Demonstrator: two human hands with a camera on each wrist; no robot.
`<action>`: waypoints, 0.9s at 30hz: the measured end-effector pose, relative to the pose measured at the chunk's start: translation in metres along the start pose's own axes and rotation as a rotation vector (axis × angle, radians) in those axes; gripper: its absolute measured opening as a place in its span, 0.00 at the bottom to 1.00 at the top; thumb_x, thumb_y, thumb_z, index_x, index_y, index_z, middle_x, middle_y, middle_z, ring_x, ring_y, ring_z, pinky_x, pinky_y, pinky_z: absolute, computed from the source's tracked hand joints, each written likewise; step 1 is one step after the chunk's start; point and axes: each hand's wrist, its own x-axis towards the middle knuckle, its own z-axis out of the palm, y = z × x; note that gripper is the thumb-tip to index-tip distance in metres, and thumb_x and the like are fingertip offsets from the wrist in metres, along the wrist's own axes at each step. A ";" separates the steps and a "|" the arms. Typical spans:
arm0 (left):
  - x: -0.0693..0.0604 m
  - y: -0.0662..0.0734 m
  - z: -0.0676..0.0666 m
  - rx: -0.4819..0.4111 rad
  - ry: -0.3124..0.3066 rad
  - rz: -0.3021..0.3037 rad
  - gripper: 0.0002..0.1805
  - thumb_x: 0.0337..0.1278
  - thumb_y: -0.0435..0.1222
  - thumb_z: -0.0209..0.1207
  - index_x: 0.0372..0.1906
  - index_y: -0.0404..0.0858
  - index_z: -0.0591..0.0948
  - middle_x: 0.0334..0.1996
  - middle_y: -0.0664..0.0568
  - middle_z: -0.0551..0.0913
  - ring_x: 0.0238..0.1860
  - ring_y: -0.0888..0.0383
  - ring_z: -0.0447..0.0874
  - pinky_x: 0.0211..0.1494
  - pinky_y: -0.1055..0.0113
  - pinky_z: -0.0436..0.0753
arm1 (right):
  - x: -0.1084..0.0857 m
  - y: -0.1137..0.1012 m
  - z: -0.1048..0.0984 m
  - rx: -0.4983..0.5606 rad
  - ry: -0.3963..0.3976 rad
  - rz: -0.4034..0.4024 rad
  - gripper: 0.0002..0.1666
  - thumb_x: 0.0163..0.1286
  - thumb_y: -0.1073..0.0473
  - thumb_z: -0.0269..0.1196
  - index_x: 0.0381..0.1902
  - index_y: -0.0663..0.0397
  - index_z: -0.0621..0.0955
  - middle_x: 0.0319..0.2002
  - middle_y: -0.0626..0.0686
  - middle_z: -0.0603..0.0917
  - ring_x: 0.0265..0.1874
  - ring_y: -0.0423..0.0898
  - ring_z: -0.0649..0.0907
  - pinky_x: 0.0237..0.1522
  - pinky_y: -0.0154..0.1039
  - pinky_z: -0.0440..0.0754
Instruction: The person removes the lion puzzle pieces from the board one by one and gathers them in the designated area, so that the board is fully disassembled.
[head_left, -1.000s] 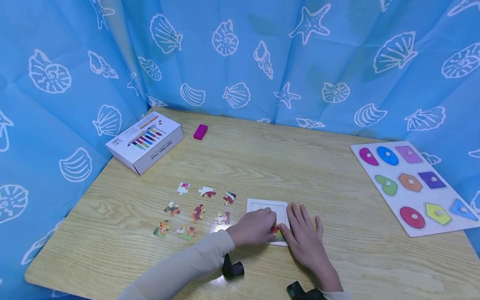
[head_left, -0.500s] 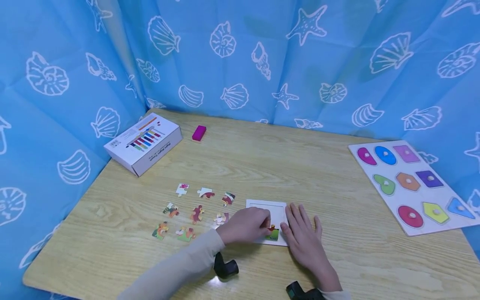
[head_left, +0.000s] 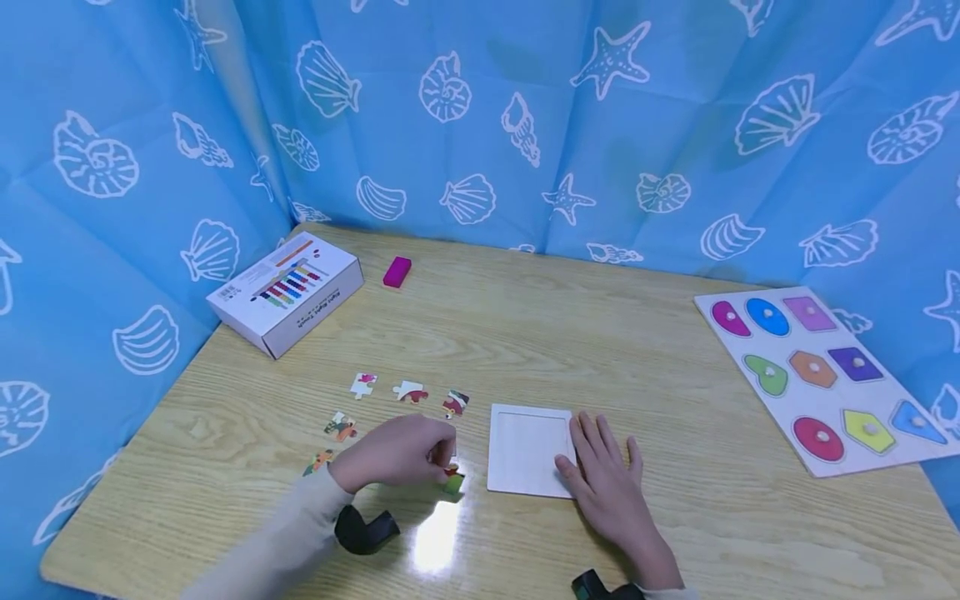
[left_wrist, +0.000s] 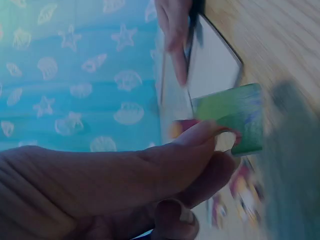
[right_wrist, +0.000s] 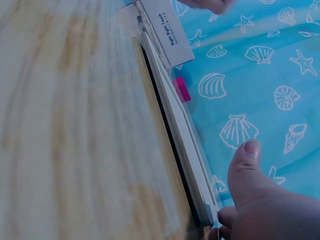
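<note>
My left hand [head_left: 397, 450] pinches a green jigsaw piece [left_wrist: 227, 112] between thumb and finger, just above the table to the left of the puzzle tray. The square white puzzle tray [head_left: 528, 450] lies flat with its inside bare. My right hand [head_left: 609, 482] rests along the tray's right edge, fingers straight and thumb over the rim. Left of the tray lie several loose jigsaw pieces, among them a white-and-red piece [head_left: 411, 391] and a dark red piece [head_left: 455, 403]. Some of them are hidden behind my left hand.
A white printed box [head_left: 288, 292] stands at the back left, with a magenta block [head_left: 397, 272] beside it. A shape board [head_left: 825, 375] with knobbed pieces lies at the right. A blue shell-patterned curtain [head_left: 465, 125] hangs behind the wooden table [head_left: 585, 333].
My left hand has lifted the green jigsaw piece out of the tray and carried it left, toward the loose pieces. My right hand stays on the tray's edge.
</note>
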 end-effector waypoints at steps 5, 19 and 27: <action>-0.014 -0.011 0.000 -0.044 -0.056 -0.036 0.14 0.45 0.26 0.68 0.22 0.42 0.74 0.20 0.62 0.72 0.22 0.66 0.68 0.28 0.69 0.70 | 0.000 0.000 -0.001 -0.001 -0.004 0.009 0.35 0.75 0.46 0.49 0.69 0.65 0.61 0.70 0.63 0.58 0.70 0.61 0.52 0.60 0.66 0.37; -0.013 -0.018 0.005 0.008 -0.043 -0.107 0.13 0.44 0.28 0.69 0.25 0.43 0.75 0.22 0.61 0.75 0.25 0.64 0.72 0.29 0.66 0.72 | 0.007 0.003 -0.004 0.035 0.000 0.007 0.34 0.75 0.48 0.49 0.69 0.65 0.62 0.69 0.63 0.59 0.69 0.61 0.52 0.60 0.66 0.37; -0.020 -0.028 -0.016 0.026 0.092 -0.142 0.08 0.52 0.37 0.66 0.31 0.41 0.78 0.22 0.60 0.76 0.23 0.65 0.72 0.29 0.65 0.73 | 0.006 0.009 -0.017 0.191 0.008 0.079 0.34 0.76 0.49 0.47 0.69 0.69 0.59 0.69 0.67 0.57 0.68 0.63 0.54 0.60 0.66 0.35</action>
